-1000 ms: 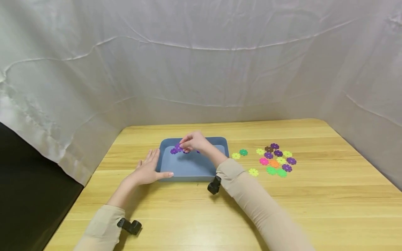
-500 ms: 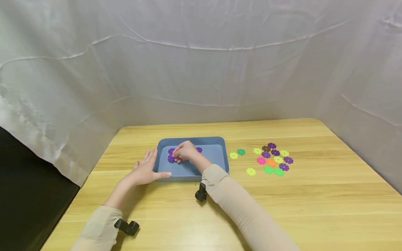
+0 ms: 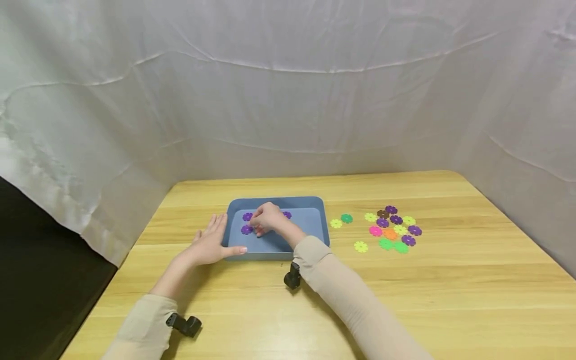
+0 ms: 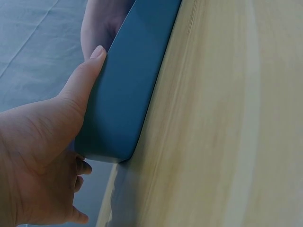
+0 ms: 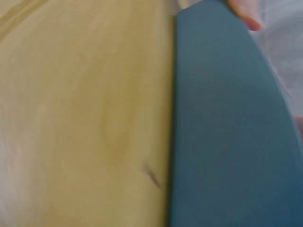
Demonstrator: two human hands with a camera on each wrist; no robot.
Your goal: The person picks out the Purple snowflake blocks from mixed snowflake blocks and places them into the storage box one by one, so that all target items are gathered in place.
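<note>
A blue tray [image 3: 276,201] sits on the wooden table [image 3: 405,295]. My left hand [image 3: 210,243] lies flat against the tray's left end, fingers straight, thumb [image 4: 87,75] along the front wall [image 4: 123,99]. My right hand [image 3: 268,219] is inside the tray with bent fingers, tips down beside a purple flower piece [image 3: 246,229]. Two more purple pieces [image 3: 247,216] [image 3: 287,215] lie near the far wall. Whether the right hand holds anything is hidden. The right wrist view is blurred and shows only the tray wall [image 5: 227,132].
A cluster of several flower pieces [image 3: 393,227] in purple, green, yellow, pink and orange lies right of the tray. A green piece [image 3: 346,218] and two yellow ones [image 3: 336,223] [image 3: 360,246] lie closer. White cloth [image 3: 288,100] walls the table on three sides.
My right hand came down from the tray's far side to its left part with a purple piece. That piece now lies on the tray floor beside the fingertips. The left hand has stayed put.
</note>
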